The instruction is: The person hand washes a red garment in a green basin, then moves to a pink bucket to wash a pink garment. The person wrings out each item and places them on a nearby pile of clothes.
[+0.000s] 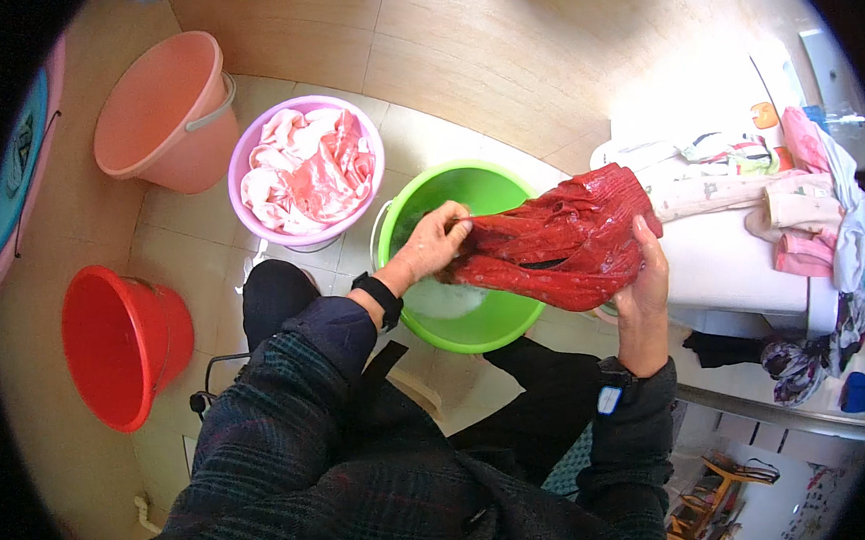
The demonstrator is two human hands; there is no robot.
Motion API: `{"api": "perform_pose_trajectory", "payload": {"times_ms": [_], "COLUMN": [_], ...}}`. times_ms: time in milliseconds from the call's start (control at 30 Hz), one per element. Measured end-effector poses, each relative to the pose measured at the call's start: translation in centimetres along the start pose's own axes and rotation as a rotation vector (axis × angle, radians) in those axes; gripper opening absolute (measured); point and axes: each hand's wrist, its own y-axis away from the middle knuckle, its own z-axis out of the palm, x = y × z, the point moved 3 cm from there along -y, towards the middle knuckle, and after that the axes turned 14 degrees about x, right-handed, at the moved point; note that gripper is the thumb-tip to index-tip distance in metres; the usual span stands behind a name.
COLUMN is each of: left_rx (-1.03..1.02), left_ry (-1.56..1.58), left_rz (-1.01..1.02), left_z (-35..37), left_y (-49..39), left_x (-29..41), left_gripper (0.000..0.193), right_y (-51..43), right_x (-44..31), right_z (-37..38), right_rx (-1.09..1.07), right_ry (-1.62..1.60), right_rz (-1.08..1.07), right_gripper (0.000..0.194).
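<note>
A wet red garment [570, 237] of ribbed cloth is stretched between my two hands, above a bright green bucket [473, 337]. My left hand [435, 242] pinches its narrower left end. My right hand [642, 281] grips the bunched right end from below, thumb up along the edge; the fingers behind the cloth are hidden. Soapy water [445, 299] with white foam shows in the bucket under the garment. The cloth covers the bucket's right rim.
A lilac basin [312, 237] holds wet pink and white cloth [310, 174]. A pink bucket [164, 115] and a red bucket [128, 344] stand to the left. At right, clothes [803, 206] lie on a white appliance [733, 269]. Dark clothing [730, 348] lies below it.
</note>
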Motion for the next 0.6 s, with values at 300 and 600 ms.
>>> {"api": "perform_pose_trajectory", "payload": {"times_ms": [300,600], "left_rx": [0.101,0.268], "left_ry": [0.505,0.287], "left_rz": [-0.264,-0.196], "left_z": [-1.5,-2.4], "left_y": [-1.6,-2.8], "left_x": [2.0,-0.5], "left_gripper": [0.018,0.016], "right_y": [-1.9,-2.6], "right_x": [6.3,9.7], "right_z": [-6.3,-7.9], "right_rx": [0.113,0.126], "right_ry": [-0.092,-0.088], "right_rz": [0.198,0.257], "right_gripper": [0.037,0.037]}}
